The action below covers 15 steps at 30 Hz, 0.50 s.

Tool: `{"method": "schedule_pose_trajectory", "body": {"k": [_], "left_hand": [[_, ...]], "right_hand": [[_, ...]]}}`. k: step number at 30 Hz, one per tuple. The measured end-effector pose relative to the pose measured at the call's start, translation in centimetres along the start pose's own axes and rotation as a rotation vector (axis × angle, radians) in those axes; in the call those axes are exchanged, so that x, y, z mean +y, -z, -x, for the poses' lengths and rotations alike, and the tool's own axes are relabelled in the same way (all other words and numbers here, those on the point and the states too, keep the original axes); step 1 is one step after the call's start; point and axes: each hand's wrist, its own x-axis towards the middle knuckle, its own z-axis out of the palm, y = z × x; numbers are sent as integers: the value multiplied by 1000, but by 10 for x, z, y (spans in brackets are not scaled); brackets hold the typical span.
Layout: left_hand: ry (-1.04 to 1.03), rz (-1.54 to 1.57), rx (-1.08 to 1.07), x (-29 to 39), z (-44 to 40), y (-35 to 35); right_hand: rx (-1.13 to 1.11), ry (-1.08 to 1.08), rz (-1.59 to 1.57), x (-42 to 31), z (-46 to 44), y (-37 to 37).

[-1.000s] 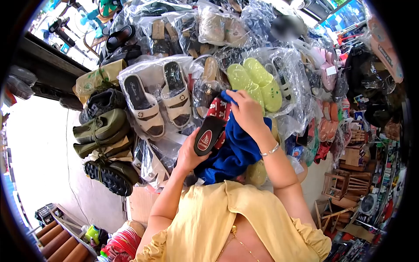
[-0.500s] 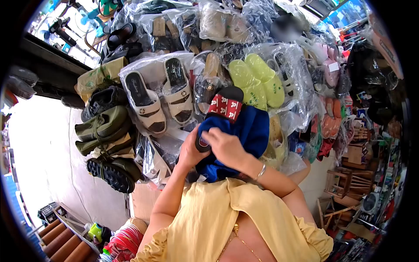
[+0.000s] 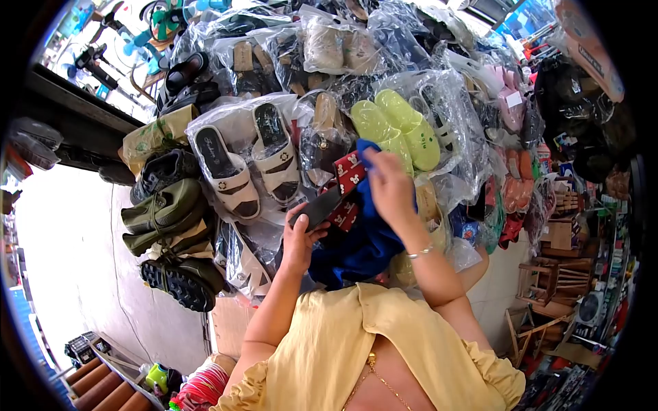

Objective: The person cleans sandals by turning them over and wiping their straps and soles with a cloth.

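My left hand [image 3: 299, 240] grips the dark sole of a slide sandal [image 3: 319, 208], which has a red strap with white figures on it. The sandal is tilted, its strap toward my right hand. Bunched in my right hand [image 3: 393, 188], a blue cloth [image 3: 361, 248] rises beside the strap and hangs down below it; the hand is a little blurred. A second patch of the same red pattern shows under the sandal, partly covered. Just beyond my hands lie lime-green clogs [image 3: 415, 130] and cream slides [image 3: 277, 161] in clear plastic.
Many plastic-wrapped shoes cover the display around my hands. Olive shoes [image 3: 168, 212] tied with string are stacked at the left edge, above the pale floor [image 3: 103, 253]. Small wooden stools [image 3: 538, 284] stand on the right. Brown rolls [image 3: 103, 390] lie at lower left.
The blue cloth was spread over the sandal; now my right hand has pulled it up and to the right. The sandal's sole and red strap have come into view in my left hand.
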Motion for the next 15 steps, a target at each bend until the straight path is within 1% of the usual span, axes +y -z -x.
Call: {"method": "schedule_pose_trajectory", "body": {"k": [2, 4, 5, 6, 7, 8, 9, 10, 11, 12, 14, 15], "left_hand": [[94, 83, -2, -9, -9, 10], [108, 219, -2, -22, -15, 28], [194, 189, -40, -28, -19, 47], [193, 186, -42, -27, -19, 43], [118, 174, -20, -25, -16, 32], [48, 162, 6, -22, -12, 26], [67, 154, -68, -16, -10, 25], [49, 132, -89, -10, -7, 18], [36, 114, -87, -8, -5, 15], [22, 96, -86, -6, -4, 12], [15, 73, -92, -6, -2, 9], [1, 51, -97, -5, -4, 8]], "right_hand": [[-83, 102, 15, -20, 23, -27], [-315, 226, -65, -45, 51, -38], [-391, 297, -105, -51, 60, -37], [-462, 374, -141, -55, 61, -35], [-440, 389, -161, -55, 53, -30], [-357, 313, -202, -50, 39, -23], [-169, 302, -182, -41, 25, -16], [-65, 219, -74, -29, 13, -9], [-13, 19, -67, -27, 2, 2], [65, 19, 4, -20, -7, 8], [-1, 38, 39, -7, 2, -9], [-121, -44, 19, -18, 16, -19]]}}
